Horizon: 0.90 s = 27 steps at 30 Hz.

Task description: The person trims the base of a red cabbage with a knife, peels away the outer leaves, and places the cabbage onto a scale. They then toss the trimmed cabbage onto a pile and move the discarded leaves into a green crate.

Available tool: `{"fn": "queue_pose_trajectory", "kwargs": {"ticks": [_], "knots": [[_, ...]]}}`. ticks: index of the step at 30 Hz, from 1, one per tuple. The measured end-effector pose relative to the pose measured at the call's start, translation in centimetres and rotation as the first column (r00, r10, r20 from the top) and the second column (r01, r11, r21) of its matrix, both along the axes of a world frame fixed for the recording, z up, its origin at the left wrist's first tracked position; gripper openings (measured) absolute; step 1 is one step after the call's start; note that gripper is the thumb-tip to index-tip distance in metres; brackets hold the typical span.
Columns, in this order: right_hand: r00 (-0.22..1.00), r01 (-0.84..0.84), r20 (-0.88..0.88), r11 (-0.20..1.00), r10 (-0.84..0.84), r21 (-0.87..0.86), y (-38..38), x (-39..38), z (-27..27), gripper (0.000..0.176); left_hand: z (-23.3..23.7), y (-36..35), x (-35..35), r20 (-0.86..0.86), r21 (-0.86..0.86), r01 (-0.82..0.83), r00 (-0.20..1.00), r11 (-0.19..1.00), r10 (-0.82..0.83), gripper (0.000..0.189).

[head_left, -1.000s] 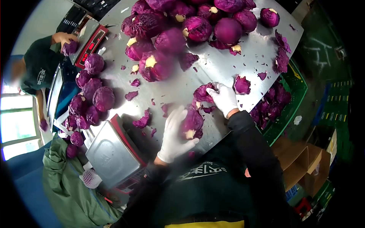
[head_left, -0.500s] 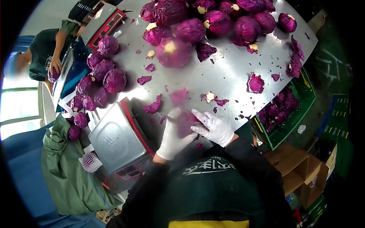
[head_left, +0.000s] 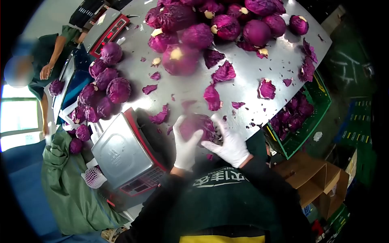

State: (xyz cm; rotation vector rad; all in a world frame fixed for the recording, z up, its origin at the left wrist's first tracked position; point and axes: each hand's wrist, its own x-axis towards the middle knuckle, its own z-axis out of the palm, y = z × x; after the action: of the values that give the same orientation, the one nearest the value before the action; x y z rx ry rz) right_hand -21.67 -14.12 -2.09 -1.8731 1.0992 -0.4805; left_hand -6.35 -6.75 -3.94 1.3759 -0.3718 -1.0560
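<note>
In front of my apron a red cabbage (head_left: 197, 128), partly blurred, sits between my two white-gloved hands. My left hand (head_left: 186, 145) grips its left side, thumb across the near face. On the right side, my right hand (head_left: 229, 145) has its thumb and fingers around the cabbage's edge. Just beyond them, loose purple leaves lie on the metal table, a curled leaf (head_left: 211, 97) and a broader leaf (head_left: 224, 72) among them. A torn leaf strip (head_left: 159, 115) rests to the left of my left hand.
A scale (head_left: 123, 148) stands close on my left, with several cabbages (head_left: 118, 90) behind it. More cabbages (head_left: 257, 33) are heaped at the far side. A green crate (head_left: 308, 135) of leaves stands at the right edge. A co-worker's hand (head_left: 46, 72) is at far left.
My hands have spread wider around the cabbage, which shows more plainly now. Loose leaves now lie beyond it, where a cut stem piece was visible. The co-worker's hand has come off a cabbage.
</note>
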Motion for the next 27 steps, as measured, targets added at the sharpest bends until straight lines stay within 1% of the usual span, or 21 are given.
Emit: {"fn": "queue_pose_trajectory", "kwargs": {"ticks": [1, 2, 3, 5, 8, 10, 12, 13, 15, 18, 19, 20, 21, 24, 25, 27], "knots": [[0.996, 0.064, 0.072, 0.997, -0.061, -0.036, 1.0, 0.9, -0.6, 0.079, 1.2, -0.6, -0.6, -0.098, 0.069, -0.004, 0.995, 0.998, 0.011, 0.07], [0.991, 0.104, 0.068, 0.989, -0.111, 0.103, 0.9, 0.8, -0.8, 0.069, 0.9, -0.8, -0.9, -0.089, 0.083, -0.028, 0.995, 0.996, 0.035, 0.069], [0.97, 0.158, 0.166, 0.978, -0.179, 0.135, 1.0, 1.0, -1.1, 0.058, 0.6, -0.9, -1.0, -0.074, 0.094, -0.053, 0.995, 0.994, 0.061, 0.068], [0.931, 0.151, 0.272, 0.936, -0.243, 0.319, 0.9, 1.2, -2.2, 0.047, 0.9, -1.0, -0.9, -0.15, 0.11, -0.084, 0.984, 0.99, 0.1, 0.061], [0.939, 0.143, 0.26, 0.944, -0.224, 0.297, 0.1, 1.6, -1.1, 0.04, 0.9, -1.3, -0.8, -0.219, 0.113, -0.129, 0.964, 0.985, 0.151, 0.055], [0.925, 0.131, 0.247, 0.85, -0.29, 0.511, -0.8, 1.8, -0.1, 0.037, 1.0, -1.5, -1.0, -0.268, 0.102, -0.192, 0.939, 0.976, 0.213, 0.05], [0.909, 0.097, 0.24, 0.734, -0.34, 0.672, -1.9, 2.1, 1.1, 0.032, 1.6, -1.8, -0.5, -0.296, 0.161, -0.177, 0.93, 0.971, 0.219, 0.047], [0.914, 0.074, 0.242, 0.72, -0.326, 0.69, -2.3, 2.2, 1.0, 0.032, 2.0, -1.9, -0.4, -0.31, 0.192, -0.164, 0.925, 0.968, 0.219, 0.045], [0.921, 0.034, 0.246, 0.69, -0.302, 0.723, -3.1, 2.1, 0.6, 0.032, 2.5, -2.2, -0.4, -0.354, 0.189, -0.16, 0.909, 0.969, 0.219, 0.041], [0.847, 0.024, 0.337, 0.663, -0.411, 0.748, -3.7, 2.1, 0.0, 0.037, 2.4, -2.4, -0.8, -0.408, 0.209, -0.199, 0.872, 0.958, 0.27, 0.039], [0.818, 0.016, 0.368, 0.657, -0.442, 0.754, -4.0, 1.8, -0.1, 0.038, 2.6, -2.5, -0.8, -0.423, 0.223, -0.182, 0.867, 0.958, 0.263, 0.039], [0.864, -0.013, 0.312, 0.602, -0.396, 0.798, -4.8, 1.5, -0.3, 0.038, 2.8, -2.5, -0.9, -0.438, 0.239, -0.166, 0.861, 0.957, 0.258, 0.04], [0.876, -0.028, 0.293, 0.564, -0.384, 0.825, -5.3, 1.2, -0.4, 0.036, 2.9, -2.4, -0.9, -0.453, 0.255, -0.15, 0.854, 0.955, 0.255, 0.04], [0.885, -0.025, 0.253, 0.502, -0.391, 0.865, -6.5, 1.0, 0.2, 0.029, 2.4, -2.4, -1.0, -0.483, 0.287, -0.125, 0.837, 0.95, 0.256, 0.041], [0.903, -0.045, 0.255, 0.515, -0.346, 0.856, -7.0, 0.9, 0.1, 0.025, 1.5, -2.1, -0.6, -0.529, 0.252, -0.076, 0.824, 0.965, 0.203, 0.044], [0.918, 0.048, 0.134, 0.438, -0.374, 0.898, -8.5, 0.3, -0.4, 0.019, -0.8, -1.2, 0.3, -0.612, 0.177, 0.023, 0.785, 0.984, 0.092, 0.05]]}}
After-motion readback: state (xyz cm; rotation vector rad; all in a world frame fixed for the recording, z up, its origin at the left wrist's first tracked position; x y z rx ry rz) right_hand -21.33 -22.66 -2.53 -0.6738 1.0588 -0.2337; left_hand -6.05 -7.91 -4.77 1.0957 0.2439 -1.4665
